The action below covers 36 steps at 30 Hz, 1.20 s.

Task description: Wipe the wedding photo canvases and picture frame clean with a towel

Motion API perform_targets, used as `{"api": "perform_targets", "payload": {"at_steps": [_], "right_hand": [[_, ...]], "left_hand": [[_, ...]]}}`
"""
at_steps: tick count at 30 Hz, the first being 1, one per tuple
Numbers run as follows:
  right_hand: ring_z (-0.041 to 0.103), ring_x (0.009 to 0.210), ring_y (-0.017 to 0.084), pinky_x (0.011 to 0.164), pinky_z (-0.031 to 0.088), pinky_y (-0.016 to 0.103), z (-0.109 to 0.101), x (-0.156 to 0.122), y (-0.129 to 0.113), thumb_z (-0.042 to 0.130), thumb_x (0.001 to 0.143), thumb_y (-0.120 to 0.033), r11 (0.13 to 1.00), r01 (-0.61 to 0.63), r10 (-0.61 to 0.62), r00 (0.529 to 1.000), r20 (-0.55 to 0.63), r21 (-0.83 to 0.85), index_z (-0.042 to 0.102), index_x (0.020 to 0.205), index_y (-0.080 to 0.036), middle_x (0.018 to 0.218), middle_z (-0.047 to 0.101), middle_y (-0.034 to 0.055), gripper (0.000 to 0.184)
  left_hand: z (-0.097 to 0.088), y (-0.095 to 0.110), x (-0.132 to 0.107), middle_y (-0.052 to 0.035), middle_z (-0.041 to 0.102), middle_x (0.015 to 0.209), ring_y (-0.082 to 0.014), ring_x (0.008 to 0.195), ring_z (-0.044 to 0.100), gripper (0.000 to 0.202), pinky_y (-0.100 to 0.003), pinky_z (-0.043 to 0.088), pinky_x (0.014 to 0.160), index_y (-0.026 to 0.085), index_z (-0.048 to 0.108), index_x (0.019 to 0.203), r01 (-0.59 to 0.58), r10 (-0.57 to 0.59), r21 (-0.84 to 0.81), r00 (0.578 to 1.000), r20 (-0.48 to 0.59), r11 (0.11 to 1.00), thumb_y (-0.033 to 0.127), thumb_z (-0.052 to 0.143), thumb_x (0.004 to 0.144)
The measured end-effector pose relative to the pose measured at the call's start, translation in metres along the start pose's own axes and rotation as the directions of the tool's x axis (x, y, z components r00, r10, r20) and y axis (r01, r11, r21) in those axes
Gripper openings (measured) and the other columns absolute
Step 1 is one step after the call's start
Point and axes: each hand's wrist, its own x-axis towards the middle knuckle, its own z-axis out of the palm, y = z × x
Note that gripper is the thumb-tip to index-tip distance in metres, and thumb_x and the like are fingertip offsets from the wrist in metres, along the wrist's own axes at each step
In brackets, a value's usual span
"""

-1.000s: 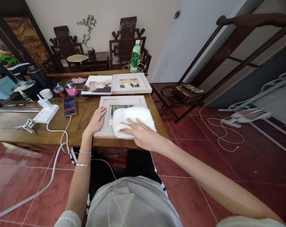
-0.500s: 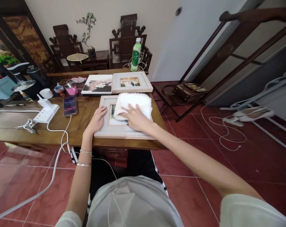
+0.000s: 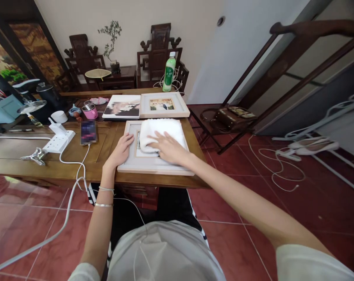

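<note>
A pale picture frame [image 3: 127, 166] lies flat on the wooden table in front of me, its photo partly hidden. Along its left edge my left hand [image 3: 122, 150] holds it, fingers curled over the border. A folded white fluffy cloth [image 3: 165, 128] covers much of the frame's upper middle. My right hand [image 3: 168, 148] is on the cloth, fingers spread over it and pressing it against the frame; my thumb is hard to make out.
Behind lie a second framed photo [image 3: 179, 103] and a photo panel [image 3: 122, 111], with a green bottle [image 3: 169, 74] beyond. To the left are a phone [image 3: 88, 132], a white power strip [image 3: 59, 141], a pink cup [image 3: 90, 111] and cables. A dark chair [image 3: 238, 113] holding a bag stands right.
The cloth under my right hand has shifted slightly left across the frame. My left hand keeps its place at the frame's left edge. The whole view has tilted slightly.
</note>
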Motion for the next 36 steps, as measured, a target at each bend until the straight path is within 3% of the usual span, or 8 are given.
{"api": "perform_targets", "payload": {"at_steps": [4,8,14,19,23,26,29,36], "right_hand": [[0.019,0.142,0.037,0.111,0.018,0.063,0.005,0.038,0.033,0.040,0.077,0.003,0.993,-0.099,0.093,0.992,-0.080,-0.069,0.046,0.140,-0.016,0.155,0.031,0.0101,0.066],[0.012,0.142,0.043,0.107,0.014,0.071,0.010,0.057,0.019,0.040,0.077,0.004,0.986,-0.132,0.127,0.991,-0.052,-0.097,0.046,0.140,-0.017,0.156,0.028,0.0094,0.067],[0.021,0.140,0.044,0.102,0.026,0.072,-0.007,0.011,-0.040,0.038,0.075,0.004,0.999,0.028,-0.032,0.985,0.170,0.024,0.052,0.137,-0.021,0.154,0.031,0.0079,0.068],[0.028,0.140,0.034,0.108,0.028,0.062,-0.033,-0.028,-0.047,0.040,0.071,0.006,0.965,0.131,-0.193,0.942,0.275,0.229,0.060,0.128,-0.031,0.141,0.053,0.0000,0.071],[0.021,0.143,0.033,0.112,0.023,0.058,-0.027,-0.012,-0.032,0.039,0.074,0.005,0.974,0.053,-0.108,0.963,0.249,0.218,0.054,0.134,-0.025,0.149,0.042,0.0040,0.069],[0.013,0.143,0.040,0.109,0.021,0.066,-0.015,0.015,-0.029,0.038,0.075,0.004,0.993,-0.042,0.021,0.983,0.184,0.112,0.047,0.140,-0.021,0.157,0.024,0.0059,0.071],[0.015,0.142,0.044,0.104,0.023,0.072,-0.008,0.033,-0.041,0.039,0.078,0.002,0.996,-0.060,0.052,0.992,0.115,0.067,0.050,0.138,-0.022,0.158,0.024,0.0054,0.065],[0.019,0.140,0.045,0.107,0.024,0.068,-0.015,-0.002,-0.074,0.039,0.076,0.003,0.994,0.093,-0.101,0.975,0.196,0.051,0.057,0.132,-0.021,0.155,0.031,0.0047,0.063]], "left_hand": [[0.000,-0.001,0.000,-0.0121,0.045,0.145,-0.0246,0.142,0.028,0.044,-0.050,0.021,0.118,0.019,0.052,0.134,-0.004,0.003,0.014,1.000,0.006,1.000,0.019,0.033,0.095],[0.000,0.003,0.001,-0.0112,0.047,0.144,-0.0242,0.142,0.030,0.043,-0.051,0.022,0.117,0.020,0.051,0.135,0.036,-0.036,0.005,0.999,-0.016,0.999,0.022,0.033,0.095],[-0.001,0.013,0.000,-0.0124,0.047,0.144,-0.0223,0.141,0.032,0.046,-0.046,0.024,0.117,0.017,0.047,0.137,0.102,-0.103,-0.013,0.994,-0.032,0.995,0.024,0.029,0.096],[-0.004,0.022,0.000,-0.0126,0.045,0.146,-0.0222,0.141,0.032,0.048,-0.042,0.021,0.118,0.014,0.048,0.137,0.156,-0.158,-0.044,0.986,-0.055,0.987,0.034,0.030,0.097],[-0.005,0.028,-0.001,-0.0122,0.044,0.147,-0.0212,0.140,0.034,0.051,-0.041,0.021,0.118,0.014,0.047,0.137,0.183,-0.189,-0.087,0.979,-0.075,0.979,0.041,0.029,0.098],[-0.006,0.032,-0.001,-0.0123,0.043,0.148,-0.0202,0.139,0.036,0.053,-0.039,0.023,0.117,0.015,0.045,0.139,0.182,-0.194,-0.115,0.976,-0.101,0.976,0.045,0.028,0.098],[-0.008,0.036,-0.001,-0.0120,0.043,0.148,-0.0198,0.137,0.039,0.055,-0.039,0.026,0.116,0.015,0.042,0.140,0.165,-0.186,-0.140,0.971,-0.148,0.976,0.046,0.027,0.098],[-0.009,0.037,0.001,-0.0128,0.049,0.142,-0.0202,0.134,0.043,0.053,-0.038,0.028,0.115,0.014,0.048,0.135,0.199,-0.216,-0.110,0.961,-0.175,0.974,0.043,0.021,0.099]]}}
